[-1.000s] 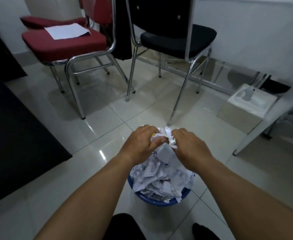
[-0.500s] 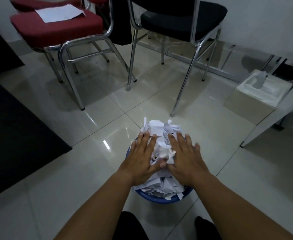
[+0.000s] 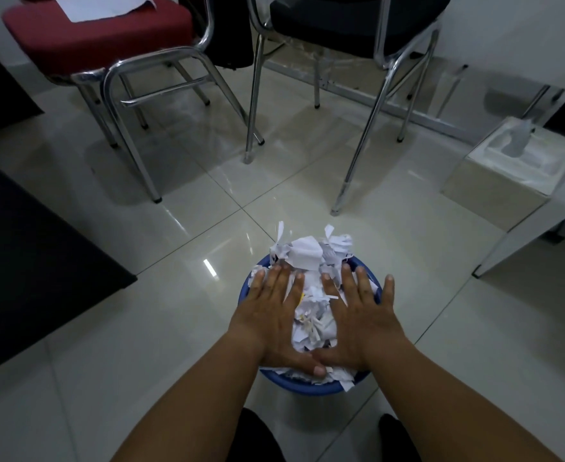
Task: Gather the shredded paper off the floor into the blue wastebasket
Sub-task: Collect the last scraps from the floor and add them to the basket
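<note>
L hand (image 3: 269, 316) flat, fingers straight, pressing shredded paper (image 3: 309, 258) heaped above the blue wastebasket (image 3: 303, 390) rim. R hand (image 3: 358, 320) does the same, thumbs touching. Step: prob compacting, task near done. Next: press evenly so nothing spills.

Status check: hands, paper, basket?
Left hand and right hand flat, pressing paper down into basket. Paper heaped above rim. No loose shreds visible on floor. Nothing in the way.
</note>
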